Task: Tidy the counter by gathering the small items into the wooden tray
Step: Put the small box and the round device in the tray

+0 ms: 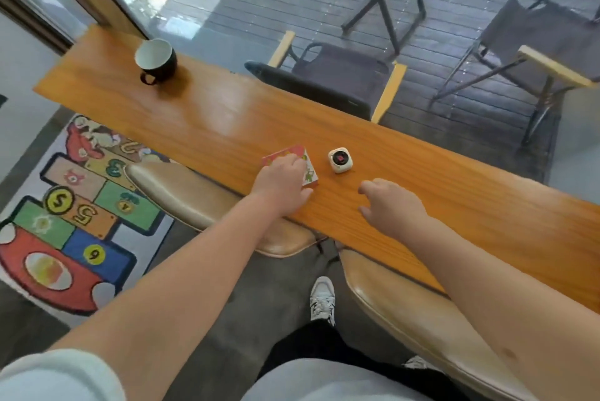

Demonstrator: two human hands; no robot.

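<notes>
Reaching onto the wooden counter (201, 114), the left hand (281, 183) lies on top of a small red card box (306, 163) with cartoon print, fingers curled over its near part. Contact is clear, but I cannot tell whether the box is actually gripped or just covered; it sits flat on the counter, close to the near edge. The right hand (394, 205) hovers just above the counter with fingers loosely spread, holding nothing. A small white square gadget (340, 159) with a dark round face and red centre sits just beside the box, between and slightly beyond the two hands, untouched.

No wooden tray shows anywhere in view, so the drop spot is unknown from here. Judgement: task is at an early pick stage, nothing gathered yet.

Risks:
- Box is near the counter edge; a sliding pull toward the body could tip it off onto the tan chair (207, 202) or the floor.
- A top-only grip could slip if the box is glossy.
- The right hand going for the gadget could nudge it along the smooth, shiny wood.
- The black cup (156, 60) stands well apart at the far left end, so little chance of knocking it now.

Counts: one card box, one white gadget, one cup, two hands, two tan chairs at the near side, zero trays visible.
</notes>
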